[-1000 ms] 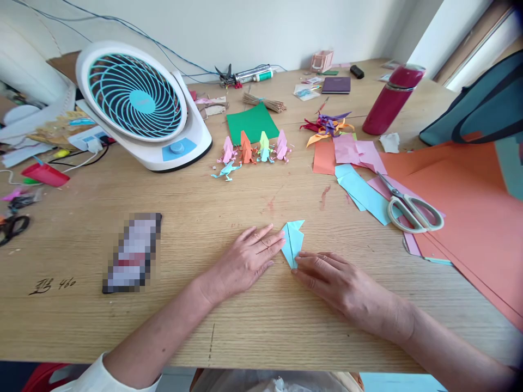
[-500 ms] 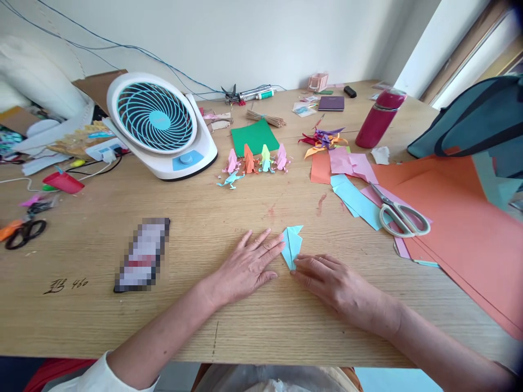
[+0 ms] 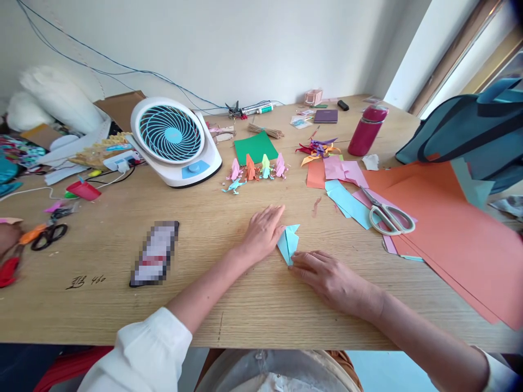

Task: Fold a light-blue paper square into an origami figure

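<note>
A small light-blue folded paper (image 3: 288, 243) lies on the table in front of me, narrow end toward me and pointed flaps at its far end. My left hand (image 3: 265, 233) is at the paper's left edge, turned partly on its side. Its fingers are stretched out together, and the thumb side is close to the paper. The curled fingers of my right hand (image 3: 327, 276) hold the lower right edge near the bottom tip. Beyond the hands stand several folded paper figures (image 3: 266, 166) in pink, orange and green, with a blue one (image 3: 235, 185) in front.
On the left are a fan (image 3: 174, 139), a blurred-out phone (image 3: 155, 253) and black-handled scissors (image 3: 49, 236). To the right lie white-handled scissors (image 3: 391, 216), blue strips (image 3: 351, 204) and large orange sheets (image 3: 445, 228). A red bottle (image 3: 368, 130) and a bag (image 3: 461, 130) stand behind.
My left hand has lifted from lying flat and rolled onto its side, its fingers now pointing farther up. My right hand keeps its place on the paper. The view has shifted slightly left.
</note>
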`<state>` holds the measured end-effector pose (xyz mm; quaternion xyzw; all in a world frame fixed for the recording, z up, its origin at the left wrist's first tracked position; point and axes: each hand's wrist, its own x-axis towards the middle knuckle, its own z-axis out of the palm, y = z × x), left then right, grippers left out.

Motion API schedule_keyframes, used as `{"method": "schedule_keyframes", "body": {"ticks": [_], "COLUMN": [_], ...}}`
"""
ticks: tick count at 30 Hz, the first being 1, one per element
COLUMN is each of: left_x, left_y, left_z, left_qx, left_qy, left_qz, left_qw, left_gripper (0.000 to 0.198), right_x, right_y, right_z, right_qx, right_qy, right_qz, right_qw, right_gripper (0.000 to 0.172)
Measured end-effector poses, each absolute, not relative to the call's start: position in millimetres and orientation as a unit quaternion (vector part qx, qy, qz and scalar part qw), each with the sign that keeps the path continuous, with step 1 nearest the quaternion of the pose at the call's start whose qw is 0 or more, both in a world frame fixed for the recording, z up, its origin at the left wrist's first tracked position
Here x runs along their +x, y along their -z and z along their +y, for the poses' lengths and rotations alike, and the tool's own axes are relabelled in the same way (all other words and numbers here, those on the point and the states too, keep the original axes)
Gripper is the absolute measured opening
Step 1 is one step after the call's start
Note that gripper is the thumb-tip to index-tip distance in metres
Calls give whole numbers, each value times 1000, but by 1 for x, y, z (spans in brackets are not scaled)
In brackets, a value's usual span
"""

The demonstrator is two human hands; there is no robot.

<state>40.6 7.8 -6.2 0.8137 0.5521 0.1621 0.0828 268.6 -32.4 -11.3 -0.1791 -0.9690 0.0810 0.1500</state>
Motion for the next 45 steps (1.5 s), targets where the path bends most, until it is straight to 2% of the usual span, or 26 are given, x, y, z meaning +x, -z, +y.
{"method": "schedule_keyframes", "body": {"ticks": [5, 16, 23, 28, 37, 45], "left_x": [79, 88, 94, 96, 95, 94], "left_y": [21, 28, 25, 25, 29, 29], "left_z": [38, 44, 38, 35, 39, 37], "left_qx": [806, 764, 757, 764, 758, 752], "left_qy": [-106, -55, -70, -97, -92, -104], "left_qz": [583, 643, 649, 636, 645, 650], "left_qw": [20, 9, -31, -57, -33, -43], "left_gripper": [57, 61, 60, 57, 55, 54], "right_x": [268, 269, 269, 263, 261, 261], "right_y": [11, 12, 15, 15, 17, 19], "right_z": [-32, -33, -29, -26, -28, -32], "right_qx": [-176, -176, -164, -167, -170, -184], "right_qy": [-75, -69, -66, -61, -34, -47], "right_qz": [-970, -969, -970, -971, -973, -966], "right_qw": [151, 162, 170, 160, 149, 176], "right_gripper": [27, 30, 30, 36, 35, 38]}}
